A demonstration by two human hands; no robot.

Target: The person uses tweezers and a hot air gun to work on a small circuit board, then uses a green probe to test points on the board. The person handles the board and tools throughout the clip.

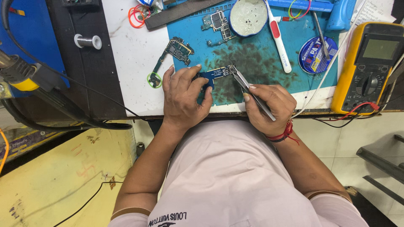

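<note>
The left hand [184, 94] pins a small blue circuit board [213, 75] to the teal mat [261, 63] on the bench [130, 63], its grip clenched on it. The right hand [267, 107] has its grip around metal tweezers [246, 84], tips touching the board.

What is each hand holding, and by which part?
Left hand pins the small blue circuit board at its near-left end. Right hand grips metal tweezers around mid-shank, tips touching the board.

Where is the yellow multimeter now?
In the head view, the multimeter lies at the table's far right, beside the blue mat.
</note>
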